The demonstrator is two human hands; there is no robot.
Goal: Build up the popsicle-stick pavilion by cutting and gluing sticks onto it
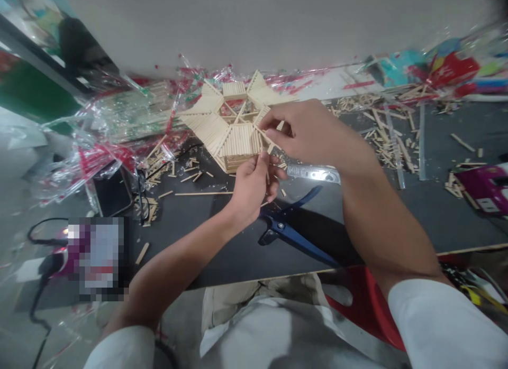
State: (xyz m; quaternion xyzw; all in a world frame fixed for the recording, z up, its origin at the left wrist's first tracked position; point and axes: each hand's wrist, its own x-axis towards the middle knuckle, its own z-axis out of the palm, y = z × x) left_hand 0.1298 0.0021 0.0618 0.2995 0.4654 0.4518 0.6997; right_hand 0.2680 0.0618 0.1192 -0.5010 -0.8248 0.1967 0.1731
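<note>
A star-shaped craft (244, 139) of pale wooden sticks stands on the dark table, with an open, framed centre. My left hand (251, 186) is at its near right edge, thumb and curled fingers closed on that edge. My right hand (311, 128) reaches over its right side, fingers bent and pressed together at the stick rows. Whatever lies between those fingertips is hidden. A short pale stick (271, 147) shows between the two hands. Just below them lie blue-handled cutters (296, 237). A metal blade or ruler (313, 173) rests under my right wrist.
Cut stick pieces (391, 139) are scattered right and left. Two clear glue sticks (422, 141) lie at the right. A purple box (484, 186) is at the right edge. Clear plastic wrappers (119, 112) pile up at the left, above a dark phone-like device (112, 190) and cables.
</note>
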